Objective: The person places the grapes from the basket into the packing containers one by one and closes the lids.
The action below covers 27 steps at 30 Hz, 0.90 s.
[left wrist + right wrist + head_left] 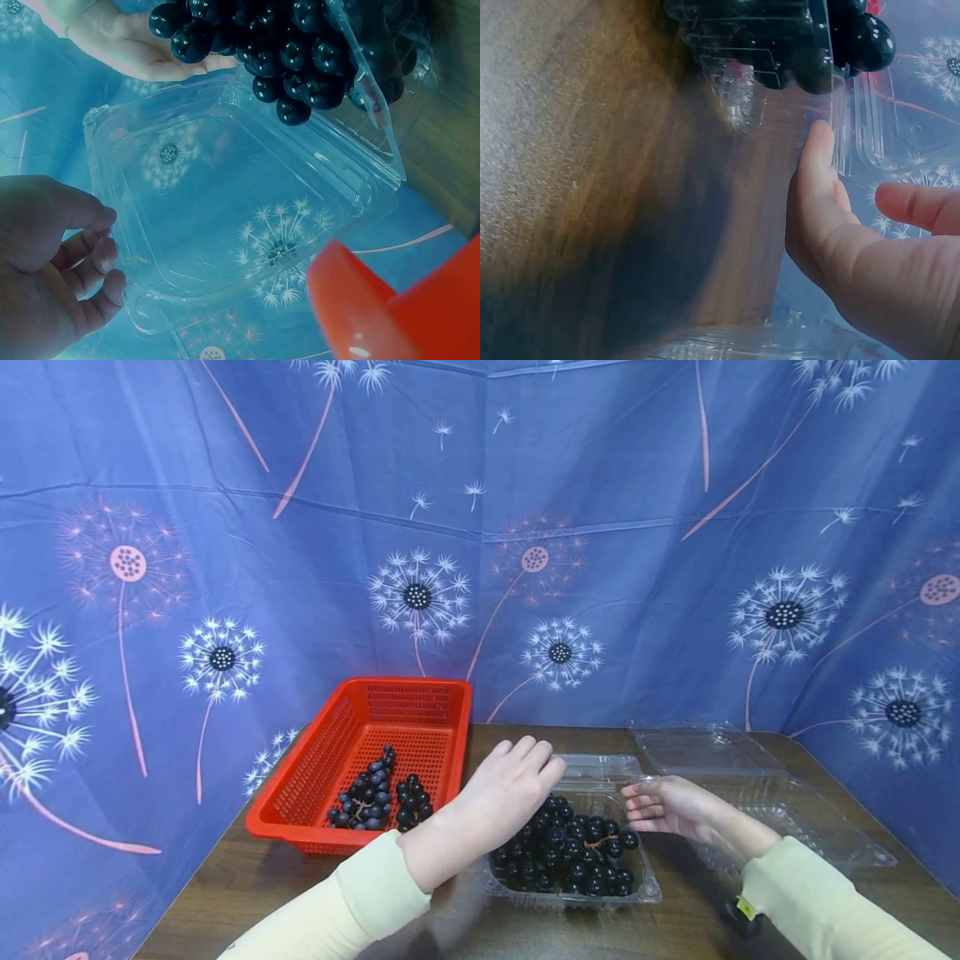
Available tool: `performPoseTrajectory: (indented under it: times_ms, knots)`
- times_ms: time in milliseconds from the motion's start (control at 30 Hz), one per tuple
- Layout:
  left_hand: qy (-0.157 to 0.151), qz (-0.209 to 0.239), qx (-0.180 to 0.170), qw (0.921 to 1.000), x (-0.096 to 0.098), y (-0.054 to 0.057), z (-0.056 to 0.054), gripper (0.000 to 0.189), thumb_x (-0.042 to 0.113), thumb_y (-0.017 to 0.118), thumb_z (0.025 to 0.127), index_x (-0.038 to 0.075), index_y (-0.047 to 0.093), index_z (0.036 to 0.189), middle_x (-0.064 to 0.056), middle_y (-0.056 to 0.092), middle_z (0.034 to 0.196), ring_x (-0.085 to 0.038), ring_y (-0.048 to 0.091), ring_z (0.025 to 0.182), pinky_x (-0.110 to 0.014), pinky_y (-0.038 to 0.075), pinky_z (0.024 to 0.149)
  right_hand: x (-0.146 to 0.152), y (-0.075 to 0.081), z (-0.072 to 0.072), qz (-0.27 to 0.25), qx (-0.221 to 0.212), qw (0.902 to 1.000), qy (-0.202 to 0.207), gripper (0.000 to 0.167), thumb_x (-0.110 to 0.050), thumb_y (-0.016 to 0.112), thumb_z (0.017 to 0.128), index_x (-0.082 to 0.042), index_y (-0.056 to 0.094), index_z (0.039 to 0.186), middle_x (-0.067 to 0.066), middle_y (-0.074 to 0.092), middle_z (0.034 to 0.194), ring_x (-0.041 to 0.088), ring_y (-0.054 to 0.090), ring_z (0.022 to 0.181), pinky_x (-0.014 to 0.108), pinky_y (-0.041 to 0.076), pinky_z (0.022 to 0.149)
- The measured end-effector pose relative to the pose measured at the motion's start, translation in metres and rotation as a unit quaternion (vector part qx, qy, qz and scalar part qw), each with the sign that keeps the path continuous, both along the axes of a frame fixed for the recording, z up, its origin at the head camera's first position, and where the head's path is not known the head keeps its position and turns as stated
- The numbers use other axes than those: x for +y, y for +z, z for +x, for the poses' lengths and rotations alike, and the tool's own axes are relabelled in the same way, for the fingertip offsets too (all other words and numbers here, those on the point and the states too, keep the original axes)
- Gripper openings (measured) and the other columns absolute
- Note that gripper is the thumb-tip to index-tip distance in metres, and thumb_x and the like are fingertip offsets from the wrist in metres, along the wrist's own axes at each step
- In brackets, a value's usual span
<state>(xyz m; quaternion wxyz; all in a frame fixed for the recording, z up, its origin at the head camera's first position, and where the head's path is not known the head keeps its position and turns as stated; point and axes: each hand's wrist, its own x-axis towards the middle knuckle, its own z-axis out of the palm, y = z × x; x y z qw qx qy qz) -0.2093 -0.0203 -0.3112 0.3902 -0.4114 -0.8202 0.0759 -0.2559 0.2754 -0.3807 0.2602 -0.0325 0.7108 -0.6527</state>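
A clear plastic clamshell box (645, 883) stands on the table, full of dark grapes (570, 847) with a brown stem. Its clear lid (217, 195) is folded away from the grapes, towards the backdrop. My left hand (510, 785) is over the box's far left side. In the left wrist view, the curled thumb and fingers pinch the lid's rim. To the right of the box, my right hand (671, 806) is held with its fingers (817, 161) extended at the box wall, and the thumb stands apart. Nothing shows in its grasp.
A red perforated basket (300, 777) at the left holds small bunches of grapes (367, 797). Another clear clamshell box (817, 814) lies opened at the right, partly behind my right forearm. A patterned blue cloth (637, 610) hangs behind the wooden table (517, 935).
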Motion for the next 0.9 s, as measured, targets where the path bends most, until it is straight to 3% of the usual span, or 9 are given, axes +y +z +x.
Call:
performPoseTrajectory:
  times_ms: [333,567,733,900]
  knots:
    - [-0.026,0.013,0.027,0.9992,-0.001,-0.009,0.007,0.009,0.012,0.051,0.089,0.016,0.058,0.093,0.002,0.055,0.089,-0.016,0.052,0.08,-0.027,0.036,0.059,0.003,-0.007,0.004,-0.003,-0.011,0.9999,0.008,0.032,-0.014,0.03,0.1,0.0,0.056,0.113,0.006,0.059,0.096,0.018,0.06,0.088,0.035,0.052,0.083]
    - [-0.035,0.012,0.056,0.9977,-0.002,-0.018,0.013,0.009,0.018,0.05,0.09,0.018,0.058,0.094,0.004,0.056,0.091,-0.014,0.053,0.081,-0.026,0.036,0.059,0.005,-0.009,0.009,-0.025,-0.024,0.9994,0.01,0.036,-0.028,0.03,0.102,-0.005,0.056,0.109,0.003,0.06,0.092,0.016,0.061,0.086,0.035,0.052,0.084]
    - [-0.038,0.006,0.052,0.9979,-0.003,-0.022,0.019,0.01,0.016,0.056,0.087,0.018,0.058,0.096,0.004,0.056,0.093,-0.014,0.053,0.082,-0.025,0.037,0.06,0.006,-0.009,0.011,-0.034,-0.026,0.999,0.013,0.034,-0.029,0.033,0.101,-0.004,0.053,0.112,0.002,0.06,0.091,0.015,0.061,0.086,0.035,0.052,0.084]
    - [-0.037,0.006,0.054,0.9978,-0.004,-0.026,0.023,0.011,0.018,0.051,0.088,0.018,0.057,0.097,0.004,0.055,0.093,-0.014,0.053,0.084,-0.026,0.039,0.062,0.007,-0.009,0.015,-0.044,-0.023,0.9986,0.019,0.031,-0.029,0.035,0.1,-0.007,0.054,0.111,0.002,0.06,0.092,0.014,0.061,0.086,0.037,0.052,0.084]
